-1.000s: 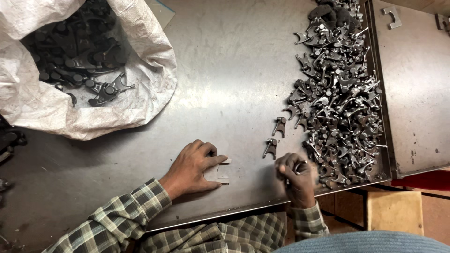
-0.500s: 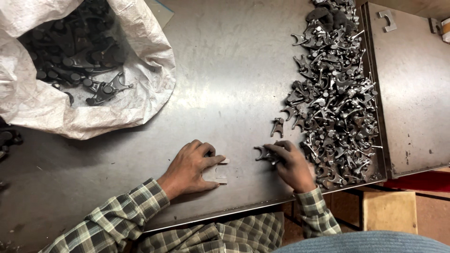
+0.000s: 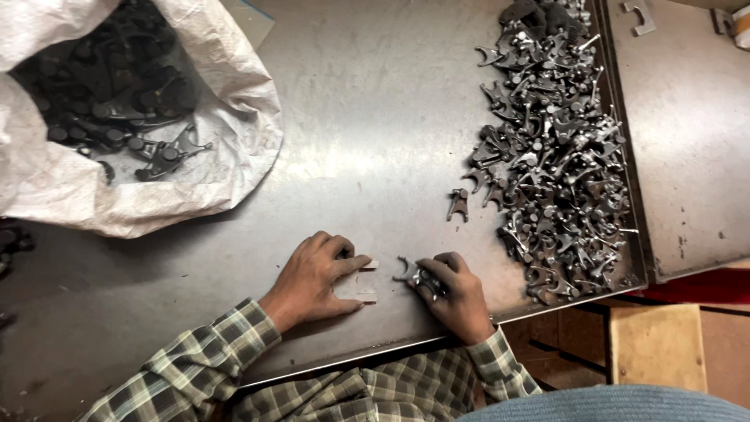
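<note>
My left hand [image 3: 316, 275] lies flat on the steel table [image 3: 375, 133] near its front edge, fingers pressed on a small light metal gauge [image 3: 366, 280]. My right hand [image 3: 455, 293] is just to the right of it, fingers closed on a small dark forked metal part [image 3: 409, 271] that points toward the gauge. A single forked part [image 3: 458, 204] lies alone on the table above my right hand. A big heap of the same grey forked parts [image 3: 555, 148] covers the table's right side.
A white woven sack [image 3: 94, 184] at the upper left lies open and holds several dark parts [image 3: 109, 101]. A second steel surface [image 3: 687, 133] adjoins on the right. Wooden pieces [image 3: 660, 344] and red flooring show beyond the front edge.
My right hand has moved left from the edge of the heap to beside my left hand, carrying a forked part. The left hand has stayed on the gauge.
</note>
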### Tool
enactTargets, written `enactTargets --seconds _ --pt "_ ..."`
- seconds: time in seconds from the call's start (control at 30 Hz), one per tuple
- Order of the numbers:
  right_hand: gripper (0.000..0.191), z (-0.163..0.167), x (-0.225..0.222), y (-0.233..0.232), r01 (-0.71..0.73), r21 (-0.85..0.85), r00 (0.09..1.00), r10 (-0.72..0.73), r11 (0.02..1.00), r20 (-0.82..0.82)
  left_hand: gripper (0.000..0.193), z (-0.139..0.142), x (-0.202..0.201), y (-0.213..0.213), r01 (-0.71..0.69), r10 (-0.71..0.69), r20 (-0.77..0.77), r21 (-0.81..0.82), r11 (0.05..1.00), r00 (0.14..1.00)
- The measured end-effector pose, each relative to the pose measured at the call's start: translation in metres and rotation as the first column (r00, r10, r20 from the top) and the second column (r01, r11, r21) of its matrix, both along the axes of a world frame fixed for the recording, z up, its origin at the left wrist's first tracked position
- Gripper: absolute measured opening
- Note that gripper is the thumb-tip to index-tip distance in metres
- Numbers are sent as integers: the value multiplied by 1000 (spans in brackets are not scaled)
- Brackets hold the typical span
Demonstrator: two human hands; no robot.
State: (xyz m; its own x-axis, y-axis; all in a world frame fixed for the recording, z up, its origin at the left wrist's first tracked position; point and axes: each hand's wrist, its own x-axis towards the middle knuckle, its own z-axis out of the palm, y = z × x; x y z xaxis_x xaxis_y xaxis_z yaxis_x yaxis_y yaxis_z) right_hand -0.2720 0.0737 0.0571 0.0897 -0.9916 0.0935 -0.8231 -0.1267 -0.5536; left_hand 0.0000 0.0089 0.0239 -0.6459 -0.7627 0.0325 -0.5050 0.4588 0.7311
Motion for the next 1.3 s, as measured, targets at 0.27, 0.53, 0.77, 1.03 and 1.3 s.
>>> enactTargets --seconds 0.27,0.53,0.77,1.03,1.3 --pt "34 12 31 3 -114 65 993 113 991 21 67 -1 2 0 3 -4 -19 -50 999 1000" --pt "33 1 21 1 -165 125 985 156 978 77 67 3 2 0 5 -6 -30 -33 999 1000" --pt "52 -4 -52 -7 -254 385 86 -376 887 923 64 3 3 -1 2 -3 -37 -26 1000 999" --pt "42 11 -83 -59 199 105 980 -201 974 1 69 6 1 -2 5 -7 26 47 999 1000" --pt "61 34 -82 -111 -188 9 828 163 982 -536 70 12 -1 -1 -9 8 11 51 999 1000"
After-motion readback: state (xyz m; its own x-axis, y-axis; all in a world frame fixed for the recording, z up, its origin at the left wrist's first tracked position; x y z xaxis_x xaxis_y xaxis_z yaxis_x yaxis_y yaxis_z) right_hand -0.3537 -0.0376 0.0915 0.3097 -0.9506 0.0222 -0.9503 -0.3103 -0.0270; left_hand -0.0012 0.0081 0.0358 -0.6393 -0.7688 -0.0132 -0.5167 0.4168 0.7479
